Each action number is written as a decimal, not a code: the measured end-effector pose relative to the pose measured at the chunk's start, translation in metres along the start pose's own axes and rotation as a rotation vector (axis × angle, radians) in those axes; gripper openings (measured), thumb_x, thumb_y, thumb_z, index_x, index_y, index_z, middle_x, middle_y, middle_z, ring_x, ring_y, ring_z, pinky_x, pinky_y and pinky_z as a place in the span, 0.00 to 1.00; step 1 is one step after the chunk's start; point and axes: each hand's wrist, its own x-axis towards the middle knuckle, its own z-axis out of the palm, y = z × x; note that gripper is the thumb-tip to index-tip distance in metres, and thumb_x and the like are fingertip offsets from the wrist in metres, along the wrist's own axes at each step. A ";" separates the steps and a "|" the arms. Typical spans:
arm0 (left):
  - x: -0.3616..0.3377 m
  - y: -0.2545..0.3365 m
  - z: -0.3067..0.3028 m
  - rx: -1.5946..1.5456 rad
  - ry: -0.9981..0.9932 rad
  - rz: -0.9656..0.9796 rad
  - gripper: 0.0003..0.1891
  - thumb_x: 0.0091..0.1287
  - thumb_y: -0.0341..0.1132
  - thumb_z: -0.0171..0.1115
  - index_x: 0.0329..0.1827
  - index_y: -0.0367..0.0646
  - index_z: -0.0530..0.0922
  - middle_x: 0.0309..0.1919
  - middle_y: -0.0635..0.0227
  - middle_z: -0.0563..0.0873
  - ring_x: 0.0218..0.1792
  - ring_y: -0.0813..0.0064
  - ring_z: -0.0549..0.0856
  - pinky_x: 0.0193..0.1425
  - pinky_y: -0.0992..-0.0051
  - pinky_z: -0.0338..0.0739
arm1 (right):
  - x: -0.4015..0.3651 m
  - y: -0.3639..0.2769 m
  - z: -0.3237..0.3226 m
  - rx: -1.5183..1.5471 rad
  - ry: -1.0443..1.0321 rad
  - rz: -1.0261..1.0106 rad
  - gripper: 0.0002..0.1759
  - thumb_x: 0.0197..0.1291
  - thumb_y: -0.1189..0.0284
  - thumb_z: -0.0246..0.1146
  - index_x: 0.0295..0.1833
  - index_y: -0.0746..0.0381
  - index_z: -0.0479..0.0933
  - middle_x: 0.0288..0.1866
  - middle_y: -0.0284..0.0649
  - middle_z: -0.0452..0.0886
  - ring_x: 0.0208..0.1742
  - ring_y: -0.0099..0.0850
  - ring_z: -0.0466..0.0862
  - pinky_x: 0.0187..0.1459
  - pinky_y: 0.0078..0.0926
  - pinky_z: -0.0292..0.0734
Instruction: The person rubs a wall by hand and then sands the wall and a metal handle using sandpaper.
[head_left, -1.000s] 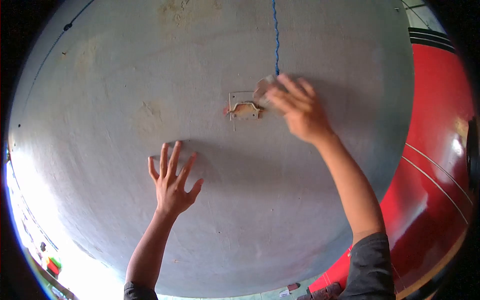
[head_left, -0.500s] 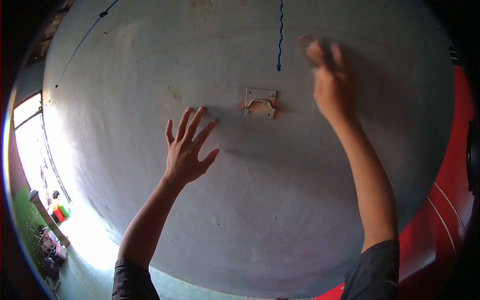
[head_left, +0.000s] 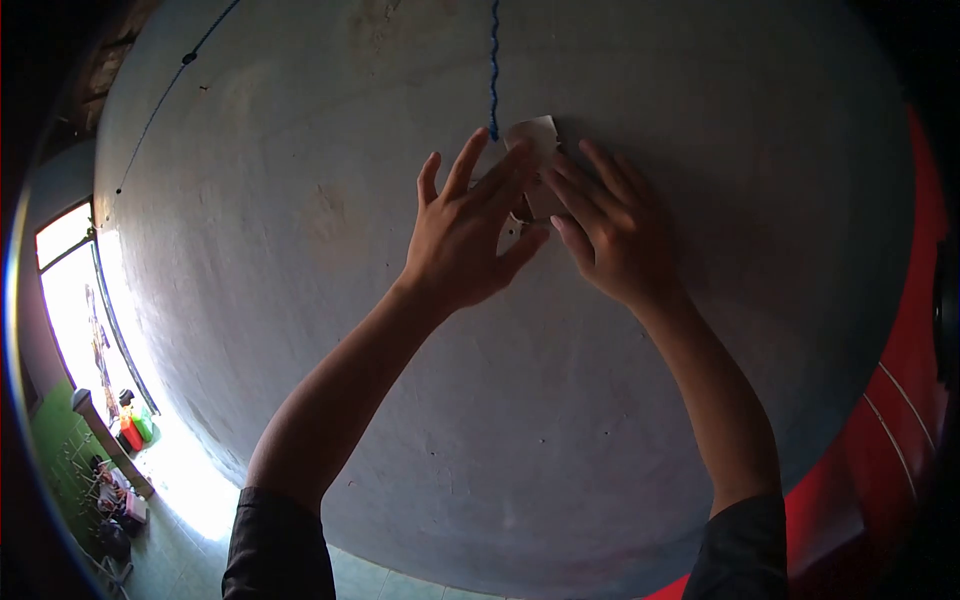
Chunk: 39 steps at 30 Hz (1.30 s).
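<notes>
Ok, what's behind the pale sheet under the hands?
A sliver of metal plate shows at the pale sheet's lower left, against grey surface; anything behind is covered by sheet and left hand.

My left hand (head_left: 462,235) and the sheet (head_left: 536,131) hide most of the plate (head_left: 512,229), the top edge cuts off the cord (head_left: 494,70), the bottom edge my sleeves (head_left: 280,545), and the clutter (head_left: 115,495) at far left is too small to tell.

White daylight floods the opening (head_left: 68,295) and tiled floor (head_left: 190,560) at left
</notes>
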 end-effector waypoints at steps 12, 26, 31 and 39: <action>0.023 0.022 0.035 0.185 0.074 -0.054 0.39 0.71 0.52 0.66 0.83 0.57 0.61 0.85 0.73 0.58 0.85 0.54 0.50 0.77 0.28 0.49 | -0.075 0.033 -0.041 -0.081 -0.023 0.225 0.22 0.68 0.67 0.64 0.66 0.57 0.81 0.72 0.36 0.80 0.78 0.45 0.72 0.74 0.50 0.68; 0.056 -0.083 0.003 -0.140 0.130 0.080 0.32 0.74 0.38 0.64 0.81 0.48 0.67 0.83 0.66 0.64 0.85 0.59 0.55 0.86 0.55 0.56 | -0.099 0.036 -0.045 -0.111 -0.015 0.277 0.23 0.68 0.66 0.64 0.67 0.56 0.79 0.72 0.36 0.80 0.76 0.47 0.74 0.73 0.51 0.68; 0.065 -0.119 0.000 -0.091 0.248 0.052 0.29 0.71 0.33 0.65 0.76 0.44 0.72 0.78 0.59 0.71 0.83 0.55 0.60 0.82 0.57 0.62 | -0.101 0.036 -0.042 -0.106 -0.007 0.273 0.24 0.68 0.67 0.63 0.69 0.56 0.78 0.73 0.36 0.79 0.76 0.48 0.74 0.74 0.52 0.67; 0.067 -0.142 0.007 -0.109 0.300 0.057 0.23 0.71 0.27 0.62 0.70 0.42 0.78 0.76 0.61 0.74 0.80 0.56 0.67 0.79 0.58 0.68 | -0.100 0.031 -0.042 -0.147 -0.045 0.292 0.23 0.69 0.67 0.62 0.69 0.57 0.78 0.74 0.39 0.78 0.78 0.50 0.72 0.75 0.54 0.66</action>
